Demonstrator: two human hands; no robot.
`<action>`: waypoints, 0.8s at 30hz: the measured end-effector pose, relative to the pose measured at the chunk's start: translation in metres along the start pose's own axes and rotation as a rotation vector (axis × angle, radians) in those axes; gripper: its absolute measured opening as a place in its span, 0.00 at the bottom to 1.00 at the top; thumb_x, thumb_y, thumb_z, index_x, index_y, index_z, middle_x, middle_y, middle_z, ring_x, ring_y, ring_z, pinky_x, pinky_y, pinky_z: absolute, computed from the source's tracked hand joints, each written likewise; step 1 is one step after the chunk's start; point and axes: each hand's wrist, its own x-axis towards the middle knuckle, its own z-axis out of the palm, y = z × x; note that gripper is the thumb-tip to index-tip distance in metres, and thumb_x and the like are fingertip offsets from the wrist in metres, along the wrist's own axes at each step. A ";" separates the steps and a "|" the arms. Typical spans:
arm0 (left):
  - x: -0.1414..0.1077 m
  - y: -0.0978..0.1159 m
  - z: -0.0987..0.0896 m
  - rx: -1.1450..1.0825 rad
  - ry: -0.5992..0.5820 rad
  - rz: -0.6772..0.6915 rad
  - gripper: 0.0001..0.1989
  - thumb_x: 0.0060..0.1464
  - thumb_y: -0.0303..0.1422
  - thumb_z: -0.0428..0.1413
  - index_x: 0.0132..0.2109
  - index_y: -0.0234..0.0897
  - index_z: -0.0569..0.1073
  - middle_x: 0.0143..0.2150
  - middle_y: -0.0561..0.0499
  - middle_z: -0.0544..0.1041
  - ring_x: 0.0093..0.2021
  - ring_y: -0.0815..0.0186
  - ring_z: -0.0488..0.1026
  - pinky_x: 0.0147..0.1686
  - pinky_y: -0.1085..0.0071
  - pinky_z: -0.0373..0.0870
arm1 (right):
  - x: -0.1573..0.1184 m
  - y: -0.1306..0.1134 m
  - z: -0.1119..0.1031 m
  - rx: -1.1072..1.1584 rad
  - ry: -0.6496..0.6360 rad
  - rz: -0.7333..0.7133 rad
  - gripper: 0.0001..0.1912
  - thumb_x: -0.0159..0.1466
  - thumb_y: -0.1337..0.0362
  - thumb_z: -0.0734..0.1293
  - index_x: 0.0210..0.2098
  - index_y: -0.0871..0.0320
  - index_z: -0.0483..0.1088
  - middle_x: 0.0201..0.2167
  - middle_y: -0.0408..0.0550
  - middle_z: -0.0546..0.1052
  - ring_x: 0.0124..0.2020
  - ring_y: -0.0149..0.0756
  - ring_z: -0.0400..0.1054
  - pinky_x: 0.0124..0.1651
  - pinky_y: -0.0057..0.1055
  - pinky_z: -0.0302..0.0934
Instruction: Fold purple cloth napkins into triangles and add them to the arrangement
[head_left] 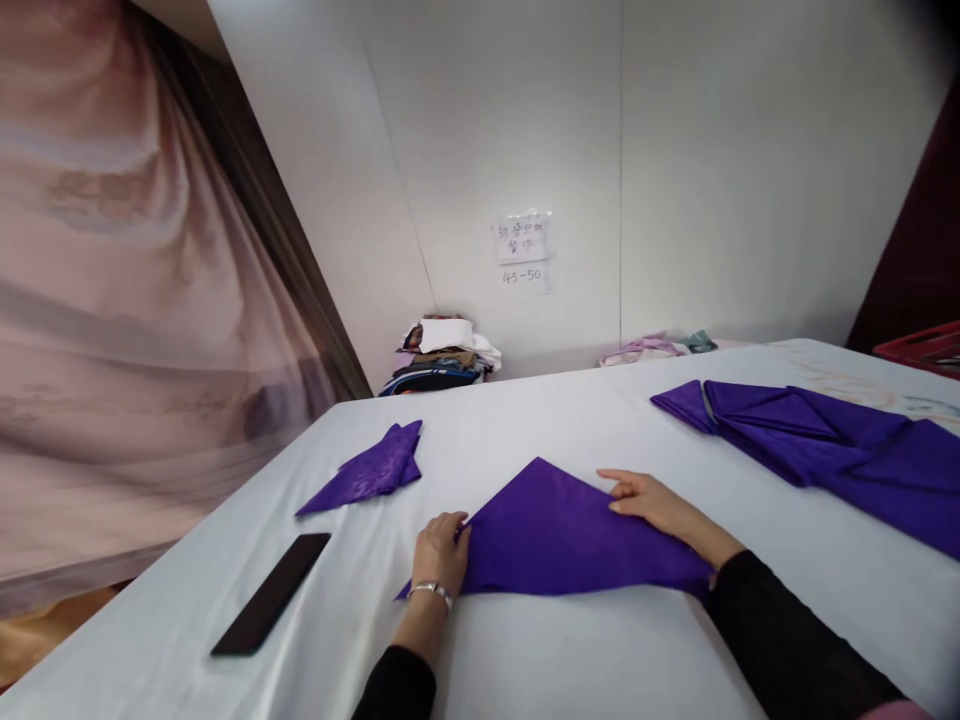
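A purple cloth napkin [547, 535], folded into a triangle, lies on the white-covered table with its peak pointing away from me. My left hand [441, 555], with a bracelet at the wrist, is closed on the napkin's left sloping edge, fingers curled and the thumb on the cloth. Along the right sloping edge, my right hand [649, 500] rests with its index finger stretched out and apart from the thumb. The thumb touches the cloth, and my forearm crosses above the napkin's right corner.
A folded purple napkin [371, 470] and a dark flat strip [271, 595] lie to the left. More purple cloth [825, 430] spreads at the right. Against the wall are a stack of folded cloths [442, 355] and a pink cloth [645, 348]. A pink curtain [150, 300] hangs at left.
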 end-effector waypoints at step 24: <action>-0.019 0.042 0.014 -0.209 -0.065 0.684 0.10 0.58 0.31 0.48 0.33 0.40 0.73 0.32 0.52 0.74 0.32 0.68 0.71 0.34 0.71 0.71 | -0.023 -0.013 0.016 -0.820 0.245 -0.133 0.05 0.55 0.66 0.62 0.28 0.57 0.70 0.29 0.44 0.73 0.32 0.34 0.64 0.37 0.29 0.53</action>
